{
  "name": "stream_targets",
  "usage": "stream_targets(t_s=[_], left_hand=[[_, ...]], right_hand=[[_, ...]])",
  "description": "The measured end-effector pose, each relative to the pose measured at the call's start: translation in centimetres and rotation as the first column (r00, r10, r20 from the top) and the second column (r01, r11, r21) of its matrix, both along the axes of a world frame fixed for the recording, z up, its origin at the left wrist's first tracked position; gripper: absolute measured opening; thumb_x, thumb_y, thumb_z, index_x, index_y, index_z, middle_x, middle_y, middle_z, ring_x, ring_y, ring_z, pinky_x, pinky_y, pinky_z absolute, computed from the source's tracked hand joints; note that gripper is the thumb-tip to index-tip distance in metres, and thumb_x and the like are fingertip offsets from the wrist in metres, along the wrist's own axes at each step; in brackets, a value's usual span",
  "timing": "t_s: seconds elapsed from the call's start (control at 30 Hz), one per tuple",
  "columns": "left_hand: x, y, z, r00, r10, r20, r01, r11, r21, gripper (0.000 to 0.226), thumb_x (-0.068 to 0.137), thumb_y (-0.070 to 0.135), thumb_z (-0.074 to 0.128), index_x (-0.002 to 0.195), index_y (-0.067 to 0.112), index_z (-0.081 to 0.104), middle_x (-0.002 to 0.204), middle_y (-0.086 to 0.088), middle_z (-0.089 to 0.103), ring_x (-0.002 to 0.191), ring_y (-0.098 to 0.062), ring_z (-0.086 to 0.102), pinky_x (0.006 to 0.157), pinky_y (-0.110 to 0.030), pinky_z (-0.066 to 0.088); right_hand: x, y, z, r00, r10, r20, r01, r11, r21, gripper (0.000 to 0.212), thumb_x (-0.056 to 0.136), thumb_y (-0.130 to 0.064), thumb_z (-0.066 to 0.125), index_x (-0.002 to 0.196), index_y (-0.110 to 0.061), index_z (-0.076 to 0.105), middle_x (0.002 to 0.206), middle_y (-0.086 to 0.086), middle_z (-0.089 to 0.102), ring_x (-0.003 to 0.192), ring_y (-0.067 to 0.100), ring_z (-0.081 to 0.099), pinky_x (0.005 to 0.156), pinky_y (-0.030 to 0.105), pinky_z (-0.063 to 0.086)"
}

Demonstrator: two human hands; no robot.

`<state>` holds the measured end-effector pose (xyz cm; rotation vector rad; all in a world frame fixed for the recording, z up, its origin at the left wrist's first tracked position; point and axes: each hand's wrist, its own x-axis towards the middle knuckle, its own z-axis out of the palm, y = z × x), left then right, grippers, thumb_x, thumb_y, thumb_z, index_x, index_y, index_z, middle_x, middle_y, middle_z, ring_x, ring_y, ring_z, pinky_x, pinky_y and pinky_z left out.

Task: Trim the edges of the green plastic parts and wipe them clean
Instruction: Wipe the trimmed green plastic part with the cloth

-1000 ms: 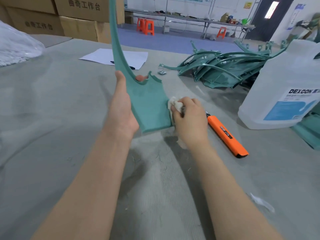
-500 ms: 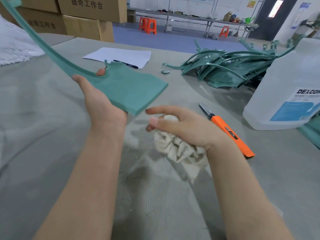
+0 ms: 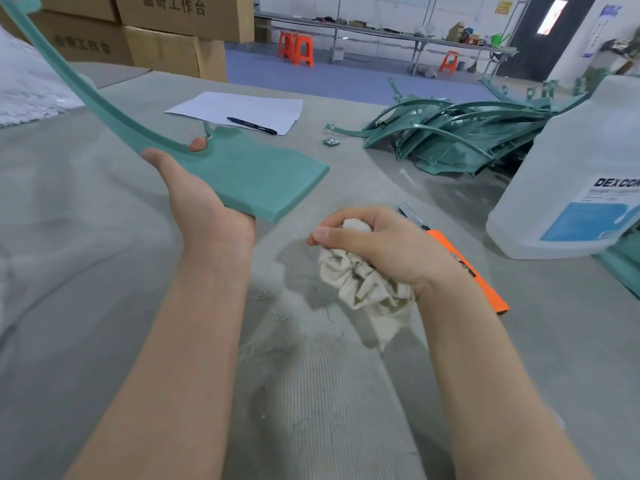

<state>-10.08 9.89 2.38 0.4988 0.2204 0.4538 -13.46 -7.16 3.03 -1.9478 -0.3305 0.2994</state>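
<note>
Head view: at far left, cardboard boxes [image 3: 180, 26] stand behind the grey counter [image 3: 86, 271]. The left hand [image 3: 207, 209] grips a green plastic part [image 3: 256, 174] from below and holds it above the counter, thumb along its near edge, one fingertip showing through a notch. The part's narrow curved arm sweeps up to the top left corner; its broad flat end points right. Beyond it, a pen [image 3: 252, 125] lies on a sheet of paper [image 3: 239, 107]. The right hand [image 3: 384, 244], apart from the part, has its fingers curled round a crumpled off-white cloth [image 3: 363, 289] that hangs to the counter. An orange utility knife [image 3: 485, 289] lies just behind that wrist. Farther right are a pile of green parts [image 3: 450, 136] and a translucent DEXCON jug [image 3: 571, 150].
</note>
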Motion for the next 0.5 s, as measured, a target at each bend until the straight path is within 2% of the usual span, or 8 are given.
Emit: stream_targets(t_s=[0.07, 0.1, 0.17, 0.23, 0.33, 0.37, 0.43, 0.5], left_hand=[[-0.2, 0.4, 0.2, 0.998, -0.007, 0.055, 0.012, 0.995, -0.100, 0.052, 0.099, 0.058, 0.028, 0.075, 0.018, 0.050, 0.068, 0.006, 0.065, 0.081, -0.020, 0.068, 0.093, -0.044, 0.052], [-0.2, 0.4, 0.3, 0.998, -0.007, 0.060, 0.014, 0.993, -0.114, 0.053, 0.099, 0.058, 0.028, 0.073, 0.017, 0.050, 0.062, 0.007, 0.063, 0.076, -0.020, 0.068, 0.091, -0.045, 0.053], [-0.1, 0.5, 0.1, 0.998, -0.015, 0.068, 0.022, 0.995, -0.100, 0.053, 0.098, 0.059, 0.029, 0.072, 0.017, 0.050, 0.063, 0.006, 0.064, 0.076, -0.021, 0.068, 0.090, -0.045, 0.053], [0.1, 0.4, 0.0, 0.997, -0.031, 0.070, 0.037, 0.995, -0.088, 0.054, 0.098, 0.060, 0.029, 0.072, 0.017, 0.050, 0.071, 0.004, 0.064, 0.081, -0.023, 0.068, 0.090, -0.047, 0.053], [0.3, 0.2, -0.3, 0.997, -0.043, 0.059, 0.047, 0.996, -0.070, 0.053, 0.097, 0.061, 0.029, 0.073, 0.018, 0.050, 0.084, 0.000, 0.063, 0.087, -0.025, 0.067, 0.093, -0.048, 0.051], [0.3, 0.2, -0.2, 0.997, -0.046, 0.057, 0.050, 0.996, -0.074, 0.053, 0.097, 0.060, 0.029, 0.073, 0.018, 0.050, 0.083, 0.000, 0.064, 0.087, -0.025, 0.067, 0.093, -0.048, 0.051], [0.2, 0.0, -0.1, 0.997, -0.049, 0.062, 0.055, 0.994, -0.090, 0.052, 0.097, 0.060, 0.030, 0.074, 0.018, 0.050, 0.072, 0.004, 0.065, 0.081, -0.023, 0.068, 0.093, -0.049, 0.051], [0.1, -0.1, -0.1, 0.997, -0.049, 0.067, 0.055, 0.994, -0.092, 0.051, 0.098, 0.059, 0.031, 0.076, 0.017, 0.051, 0.062, 0.006, 0.064, 0.074, -0.021, 0.068, 0.093, -0.049, 0.051]], right_hand=[[0.4, -1.3, 0.0, 0.994, -0.106, 0.040, 0.109, 0.991, -0.075, 0.013, 0.085, -0.029, 0.072, 0.072, -0.026, 0.075, 0.078, -0.002, 0.073, 0.074, 0.015, 0.066, 0.085, 0.033, 0.053], [0.7, -1.8, -0.2, 0.983, -0.167, 0.075, 0.176, 0.975, -0.135, 0.012, 0.084, -0.033, 0.072, 0.077, -0.024, 0.075, 0.080, -0.001, 0.073, 0.076, 0.016, 0.068, 0.082, 0.031, 0.054], [1.1, -2.8, -0.5, 0.961, -0.250, 0.122, 0.273, 0.932, -0.240, 0.016, 0.084, -0.041, 0.071, 0.079, -0.025, 0.074, 0.081, 0.000, 0.073, 0.072, 0.009, 0.066, 0.068, 0.020, 0.051], [1.4, -3.4, -0.7, 0.952, -0.283, 0.115, 0.305, 0.899, -0.313, 0.024, 0.085, -0.049, 0.067, 0.077, -0.027, 0.071, 0.071, -0.006, 0.070, 0.069, 0.003, 0.061, 0.055, 0.015, 0.045], [1.8, -3.8, -1.0, 0.936, -0.338, 0.101, 0.352, 0.872, -0.341, 0.051, 0.094, -0.052, 0.052, 0.078, -0.006, 0.062, 0.040, -0.012, 0.054, 0.067, -0.004, 0.037, 0.053, 0.023, 0.030], [2.0, -4.0, -1.1, 0.923, -0.364, 0.125, 0.385, 0.858, -0.339, 0.051, 0.097, -0.049, 0.047, 0.076, -0.003, 0.057, 0.036, -0.012, 0.049, 0.063, -0.004, 0.033, 0.053, 0.024, 0.028], [2.4, -4.3, -1.4, 0.907, -0.375, 0.191, 0.420, 0.828, -0.372, 0.041, 0.099, -0.037, 0.048, 0.078, -0.003, 0.058, 0.037, -0.010, 0.048, 0.053, 0.001, 0.039, 0.050, 0.025, 0.030], [2.3, -4.4, -1.2, 0.910, -0.349, 0.223, 0.411, 0.827, -0.384, 0.015, 0.093, -0.023, 0.055, 0.088, -0.013, 0.065, 0.052, -0.009, 0.055, 0.041, 0.004, 0.047, 0.042, 0.019, 0.033]])
